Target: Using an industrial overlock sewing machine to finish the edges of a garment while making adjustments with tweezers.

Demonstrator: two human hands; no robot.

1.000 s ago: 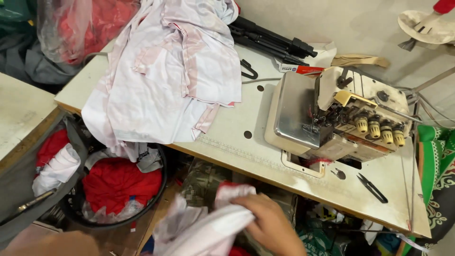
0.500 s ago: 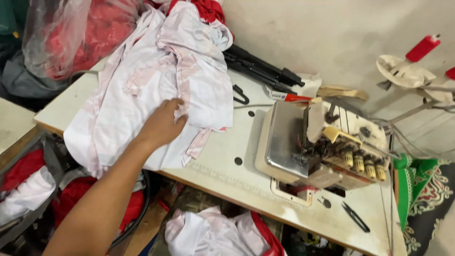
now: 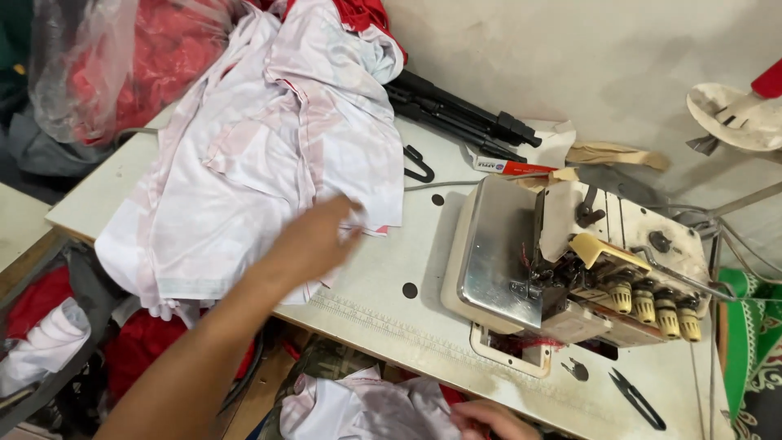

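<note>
A heap of white and pale pink garments (image 3: 261, 163) covers the left half of the cream sewing table (image 3: 383, 305). My left hand (image 3: 322, 240) reaches in from the lower left and closes on the lower right edge of that heap; the hand is blurred. At the bottom edge, my right hand (image 3: 489, 420) is only partly visible, its fingers curled on a white cloth (image 3: 366, 407) that lies below the table's front edge. An overlock sewing machine (image 3: 570, 269) stands to the right of my left hand.
A folded black tripod (image 3: 464, 122) lies at the back by the wall. Black thread snips (image 3: 639, 399) rest near the table's front right corner. A clear bag of red cloth (image 3: 98, 65) sits at the far left. Red and white fabric (image 3: 49, 326) lies below the table.
My left hand has slid from the middle of the heap to its lower right edge. The camera has shifted left, and my right hand is back in view at the bottom.
</note>
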